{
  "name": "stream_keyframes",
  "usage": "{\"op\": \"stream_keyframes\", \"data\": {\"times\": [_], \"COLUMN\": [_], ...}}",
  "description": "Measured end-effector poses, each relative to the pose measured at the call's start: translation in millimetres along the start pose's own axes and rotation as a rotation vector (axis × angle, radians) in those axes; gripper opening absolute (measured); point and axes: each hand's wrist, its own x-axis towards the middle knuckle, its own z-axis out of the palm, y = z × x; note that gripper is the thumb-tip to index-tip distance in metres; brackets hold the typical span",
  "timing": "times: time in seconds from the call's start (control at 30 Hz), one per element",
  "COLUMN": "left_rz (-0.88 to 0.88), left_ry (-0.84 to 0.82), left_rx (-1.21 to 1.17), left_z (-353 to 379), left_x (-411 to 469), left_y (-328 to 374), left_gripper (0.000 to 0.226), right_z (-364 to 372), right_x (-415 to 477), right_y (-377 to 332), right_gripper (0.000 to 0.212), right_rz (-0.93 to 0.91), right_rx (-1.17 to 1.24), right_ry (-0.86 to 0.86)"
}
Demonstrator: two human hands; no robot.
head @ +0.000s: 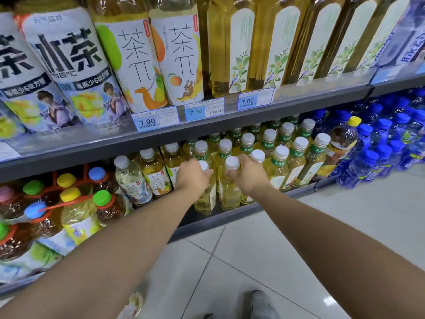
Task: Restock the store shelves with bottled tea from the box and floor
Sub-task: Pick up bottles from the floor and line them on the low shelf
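Down on the bottom shelf [230, 216], at its front edge, both hands are wrapped around the necks of two pale yellow tea bottles that stand upright side by side. One bottle [205, 199] is in the left hand [192, 174], whose fingers curl over the shoulder so that only part of the white cap shows. Its neighbour, the second bottle [228, 194], is gripped by the right hand [249, 174] just under its white cap, with the cap fully visible above the fingers. The two bottles stand almost touching, their bases on the shelf lip. Both forearms reach in from the lower edge of the view, bare to the elbow.

Behind and to the right of the right hand stand rows of matching white-capped tea bottles [281, 157] with green neck bands, packed close together. Further right of those are one yellow-capped dark tea bottle [342, 143] and then a mass of blue-capped bottles [386, 146]. Left of the left hand stand a few smaller labelled tea bottles [154, 171], and beyond them large bottles with coloured caps [69, 203] in orange carry rings. Above the hands, the upper shelf [299, 104] carries tall tea bottles and price tags [155, 120] reading 7.00. Below the arms lies light tiled floor [299, 249], with a grey shoe [262, 305] at the lower edge.
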Motion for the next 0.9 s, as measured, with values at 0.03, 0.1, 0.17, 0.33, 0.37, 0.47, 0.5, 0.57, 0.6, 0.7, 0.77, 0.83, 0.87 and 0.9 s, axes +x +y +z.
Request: {"op": "stream_keyframes", "data": {"times": [0.03, 0.1, 0.17, 0.33, 0.37, 0.47, 0.5, 0.57, 0.6, 0.7, 0.77, 0.83, 0.87, 0.9], "left_rz": [0.005, 0.054, 0.099, 0.109, 0.102, 0.129, 0.138, 0.142, 0.142, 0.109, 0.086, 0.074, 0.071, 0.069], "left_ry": [-0.008, -0.05, -0.08, -0.084, -0.085, -0.104, -0.11, -0.123, -0.13, -0.131, -0.11, -0.099, -0.094, -0.085], "left_rx": [-0.005, -0.03, -0.051, -0.114, -0.126, -0.094, -0.083, -0.073, -0.065, -0.051, -0.037, -0.03, -0.034, -0.038], "left_z": [0.2, 1.7, 4.5, 4.5, 4.2, 3.6, 2.2, -1.8, -3.5, -4.6, -4.1, -3.0, -2.2, -1.1], "left_x": [0.4, -1.7, -3.0, 9.6, 11.1, 10.4, 9.9, 9.6, 9.0, 4.3, 2.0, 0.8, 0.2, -0.2], "left_y": [0.4, 1.8, 3.4, 2.6, 2.2, -0.6, -1.7, -3.9, -4.6, -3.5, -2.2, -1.9, -2.0, -2.1], "left_gripper": [0.04, 0.035, 0.032, 0.024, 0.024, 0.028, 0.028, 0.026, 0.027, 0.036, 0.039, 0.04, 0.04, 0.039], "right_z": [0.4, 2.1, 4.2, 0.8, -2.4, -12.5, -16.1, -22.5, -24.6, -26.2, -22.3, -18.2, -16.3, -14.9], "right_x": [0.4, 1.0, 1.9, 4.9, 5.9, 10.6, 13.0, 17.3, 19.0, 19.7, 17.6, 14.5, 13.4, 12.9], "right_y": [0.4, 0.5, -0.4, -1.9, -1.6, 0.0, 0.4, -0.5, -2.3, -10.9, -16.1, -20.1, -21.4, -22.5], "right_gripper": [0.049, 0.052, 0.054, 0.037, 0.035, 0.037, 0.038, 0.045, 0.052, 0.061, 0.057, 0.055, 0.051, 0.046], "right_rz": [0.001, 0.007, 0.025, -0.045, -0.067, -0.147, -0.173, -0.211, -0.217, -0.239, -0.217, -0.101, -0.052, -0.028], "right_rx": [0.018, 0.059, 0.085, 0.011, -0.013, -0.129, -0.171, -0.235, -0.25, -0.284, -0.27, -0.22, -0.216, -0.224], "right_ry": [0.019, 0.021, 0.013, -0.003, -0.021, -0.14, -0.187, -0.261, -0.283, -0.305, -0.257, -0.183, -0.16, -0.152]}}
